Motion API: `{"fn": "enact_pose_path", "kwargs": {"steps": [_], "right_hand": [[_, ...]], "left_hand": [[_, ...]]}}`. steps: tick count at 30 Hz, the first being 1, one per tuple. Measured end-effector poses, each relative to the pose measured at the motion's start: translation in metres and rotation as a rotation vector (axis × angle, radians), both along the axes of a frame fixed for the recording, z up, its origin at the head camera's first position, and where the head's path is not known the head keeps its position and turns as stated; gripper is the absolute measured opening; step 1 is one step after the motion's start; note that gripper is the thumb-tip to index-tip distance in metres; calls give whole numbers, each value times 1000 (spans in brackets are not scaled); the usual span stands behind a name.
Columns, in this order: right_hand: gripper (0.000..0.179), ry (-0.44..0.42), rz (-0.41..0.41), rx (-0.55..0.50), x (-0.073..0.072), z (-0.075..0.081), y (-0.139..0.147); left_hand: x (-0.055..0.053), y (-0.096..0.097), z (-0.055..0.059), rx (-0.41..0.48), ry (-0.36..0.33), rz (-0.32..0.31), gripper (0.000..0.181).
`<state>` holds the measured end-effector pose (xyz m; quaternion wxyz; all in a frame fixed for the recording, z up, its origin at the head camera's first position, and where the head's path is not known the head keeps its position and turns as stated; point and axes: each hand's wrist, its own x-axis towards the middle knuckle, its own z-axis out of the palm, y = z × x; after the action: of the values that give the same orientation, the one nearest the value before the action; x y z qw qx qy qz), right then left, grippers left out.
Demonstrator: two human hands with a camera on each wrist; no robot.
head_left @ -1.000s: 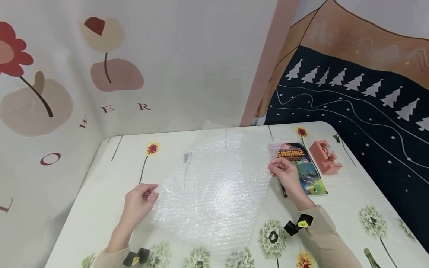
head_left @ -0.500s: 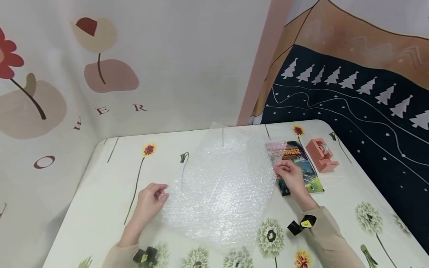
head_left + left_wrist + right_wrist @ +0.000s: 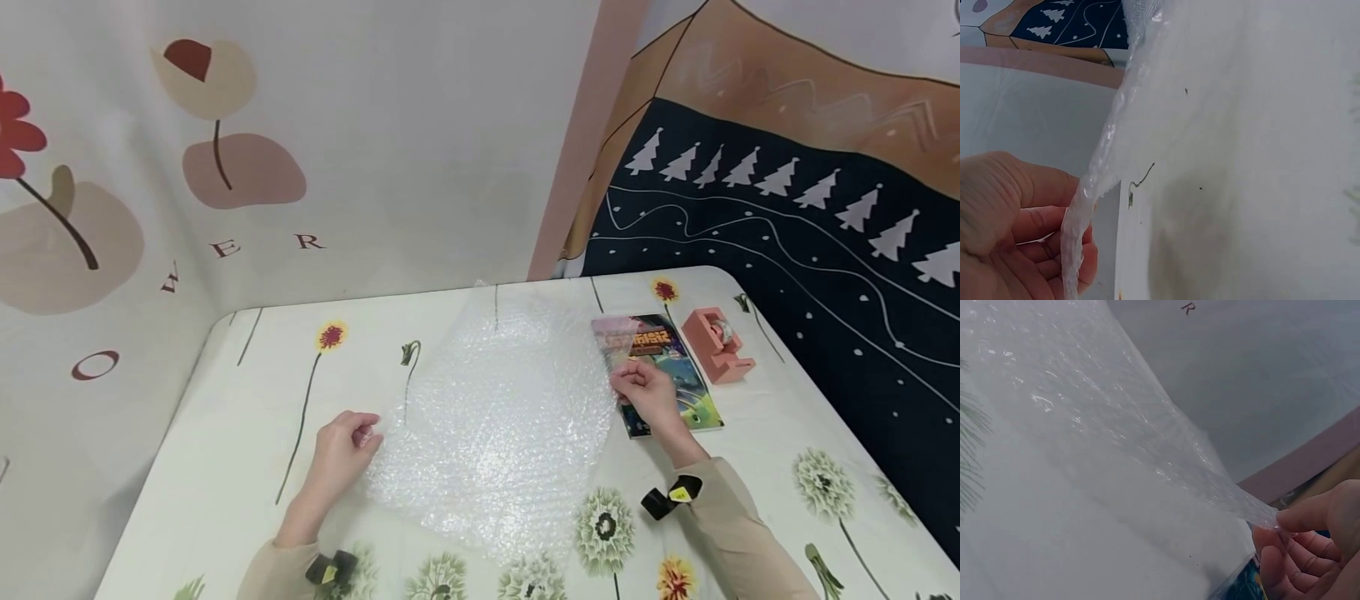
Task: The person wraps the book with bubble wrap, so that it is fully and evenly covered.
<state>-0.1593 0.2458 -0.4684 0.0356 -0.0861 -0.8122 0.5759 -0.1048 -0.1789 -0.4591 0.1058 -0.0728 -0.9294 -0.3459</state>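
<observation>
A clear sheet of bubble wrap (image 3: 502,417) is stretched between my two hands over the table. My left hand (image 3: 341,454) pinches its left edge; in the left wrist view the thumb and curled fingers (image 3: 1088,265) close on the bubble wrap's rim (image 3: 1094,181). At the opposite edge my right hand (image 3: 651,398) pinches a corner between thumb and fingertips, which the right wrist view shows with the bubble wrap (image 3: 1166,469) pulled taut. Behind and partly under that hand lies a colourful book (image 3: 667,354), its left side overlapped by the sheet.
A pink tape dispenser (image 3: 716,346) stands right of the book, near the table's right edge. The flower-printed tablecloth (image 3: 255,433) covers the table. Printed wall hangings (image 3: 420,150) rise behind the back and right edges.
My left hand has moved a little to the right with its edge of the bubble wrap. The sheet looks lower and slacker. My right hand has shifted slightly, still pinching its edge.
</observation>
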Motion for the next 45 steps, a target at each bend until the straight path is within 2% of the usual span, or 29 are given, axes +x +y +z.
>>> {"fn": "enact_pose_path", "kwargs": {"steps": [10,16,20,27,31,38,43,45], "right_hand": [[16,21,39,162,-1,-3,3],[14,26,42,242,-2,-2,5],[14,27,50,255,-3,-2,7],[24,-6,67,198,0,2,13],[29,-27,60,164,0,4,18],[30,-20,23,155,3,7,28],[31,18,1,137,4,4,36],[33,49,-8,139,3,-4,44]], "left_hand": [[0,-3,-1,-26,-74,27,20],[-1,-4,-3,-58,-154,49,22],[-1,-4,-3,-90,-192,54,28],[-2,0,3,-101,-184,48,38],[-6,14,10,-59,-138,22,36],[-16,55,18,46,-54,-57,31],[-24,86,18,97,-53,-101,32],[-26,97,19,123,-51,-127,32]]}}
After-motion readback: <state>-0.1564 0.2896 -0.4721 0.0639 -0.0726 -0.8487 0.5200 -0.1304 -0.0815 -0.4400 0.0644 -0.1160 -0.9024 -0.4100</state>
